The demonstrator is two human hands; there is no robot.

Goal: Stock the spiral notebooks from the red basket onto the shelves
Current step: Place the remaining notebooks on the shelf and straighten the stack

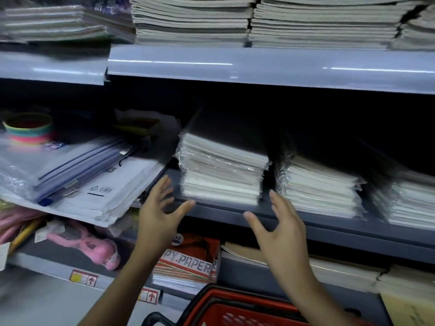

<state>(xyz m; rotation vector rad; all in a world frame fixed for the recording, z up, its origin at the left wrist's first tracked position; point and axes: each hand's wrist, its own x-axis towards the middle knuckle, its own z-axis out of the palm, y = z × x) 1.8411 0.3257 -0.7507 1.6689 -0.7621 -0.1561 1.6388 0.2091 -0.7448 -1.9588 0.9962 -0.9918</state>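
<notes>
Nearest us, at the bottom edge of the head view, sits the red basket (237, 311), its contents out of sight. Above it we hold both hands up with fingers spread and nothing in them: our left hand (160, 212) and right hand (280, 229) hover just in front of the middle shelf (329, 228), apart from the goods. Between them, at the shelf's front edge, stands a plastic-wrapped stack of notebooks (221, 170); whether they are spiral-bound we cannot tell. A second stack (320, 187) stands just beside it toward the right.
</notes>
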